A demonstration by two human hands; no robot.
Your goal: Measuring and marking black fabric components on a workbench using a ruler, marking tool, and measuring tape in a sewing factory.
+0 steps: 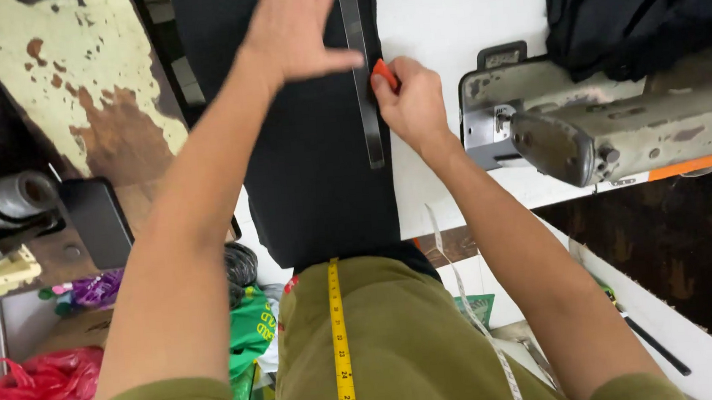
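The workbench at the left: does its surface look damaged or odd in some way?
Yes. The cream paint on the workbench has flaked off in brown patches, largest near the black fabric. That is old wear. The left hand lies flat on the fabric; the right hand pinches an orange chalk beside the ruler.

Your left hand [295, 23] lay flat, fingers spread, on the black cloth [309, 144], its thumb touching the clear ruler [360, 73]. Your right hand [412, 102] pinched a small orange chalk [385, 73] against the ruler's edge. A grey sewing machine [612, 120] stood just right of it, and a yellow tape measure [340, 345] hung down your olive shirt.
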